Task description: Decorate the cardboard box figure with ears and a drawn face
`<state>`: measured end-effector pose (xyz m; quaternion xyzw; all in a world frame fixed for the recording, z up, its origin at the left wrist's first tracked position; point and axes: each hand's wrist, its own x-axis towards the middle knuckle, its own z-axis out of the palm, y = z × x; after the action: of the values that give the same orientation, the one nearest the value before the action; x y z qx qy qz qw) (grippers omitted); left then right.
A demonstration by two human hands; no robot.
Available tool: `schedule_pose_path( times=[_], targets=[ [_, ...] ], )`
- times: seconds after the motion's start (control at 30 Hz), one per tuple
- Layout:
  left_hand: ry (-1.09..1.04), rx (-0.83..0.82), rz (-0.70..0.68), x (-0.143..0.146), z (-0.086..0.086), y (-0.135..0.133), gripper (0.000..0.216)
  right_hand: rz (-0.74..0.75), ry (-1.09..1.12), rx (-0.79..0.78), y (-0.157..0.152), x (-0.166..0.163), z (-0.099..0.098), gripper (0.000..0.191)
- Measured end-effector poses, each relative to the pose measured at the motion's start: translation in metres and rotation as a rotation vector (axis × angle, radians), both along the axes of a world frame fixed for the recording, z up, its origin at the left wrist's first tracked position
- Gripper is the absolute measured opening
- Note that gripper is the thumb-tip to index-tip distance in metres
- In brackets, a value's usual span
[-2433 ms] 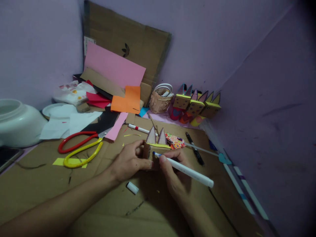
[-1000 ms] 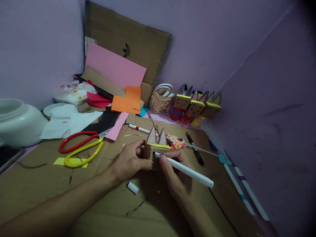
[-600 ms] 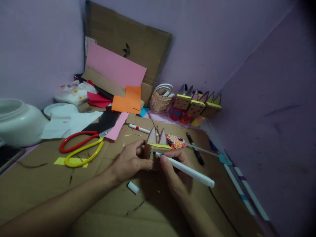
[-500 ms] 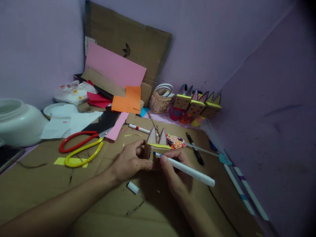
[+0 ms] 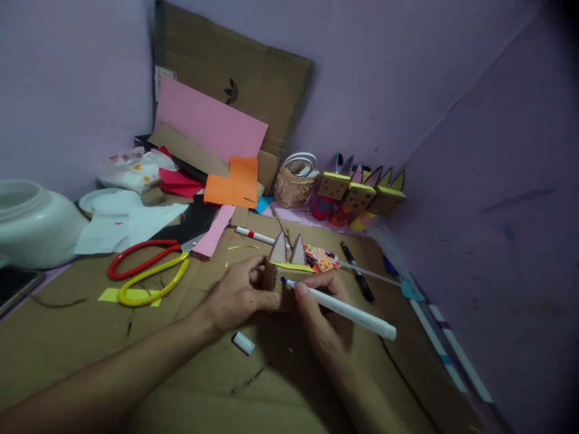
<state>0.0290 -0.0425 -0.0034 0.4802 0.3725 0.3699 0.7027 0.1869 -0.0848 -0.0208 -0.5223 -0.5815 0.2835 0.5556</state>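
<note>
A small cardboard box (image 5: 286,298), topped with a yellow strip and two pointed ears, is held upright over the middle of the cardboard-covered desk (image 5: 190,395). The left hand (image 5: 242,296) has its grip closed around the box's left side, thumb across the front. The right hand (image 5: 326,319) has a narrow grip on a white marker (image 5: 355,314), its blue tip at the upper left of the front face. A white cap (image 5: 244,343) lies just nearer the desk's front edge. Red-and-yellow scissors (image 5: 151,243) lie towards the left edge, near a white jar (image 5: 40,232); a black pen (image 5: 357,271) lies towards the right edge. Three eared figures (image 5: 360,197) stand by the back right corner, beside a brown basket (image 5: 294,189).
</note>
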Motion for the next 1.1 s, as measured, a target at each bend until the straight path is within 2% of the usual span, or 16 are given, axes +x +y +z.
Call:
schedule_pose_path(
  times=[0.13, 0.3, 0.5, 0.7, 1.1],
  targets=[
    [0.024, 0.008, 0.005, -0.0009, -0.0007, -0.0008, 0.046, 0.009, 0.027, -0.003, 0.0001, -0.0002, -0.0009, 0.016],
    [-0.002, -0.016, -0.007, 0.0003, 0.0018, -0.0002, 0.053, -0.005, -0.027, 0.032, 0.0007, -0.0003, 0.0029, 0.017],
    [-0.001, -0.016, 0.007, 0.0008, -0.0001, 0.0008, 0.049, 0.01, 0.022, 0.006, 0.0016, -0.0015, 0.0031, 0.018],
    [-0.003, -0.027, 0.004, 0.001, 0.0047, -0.0009, 0.05, -0.01, -0.09, 0.069, 0.0012, -0.0005, 0.0056, 0.014],
    [-0.011, -0.037, 0.012, 0.0019, 0.0046, -0.0007, 0.059, -0.005, -0.065, 0.069, 0.0009, -0.0022, 0.0064, 0.013]
  ],
)
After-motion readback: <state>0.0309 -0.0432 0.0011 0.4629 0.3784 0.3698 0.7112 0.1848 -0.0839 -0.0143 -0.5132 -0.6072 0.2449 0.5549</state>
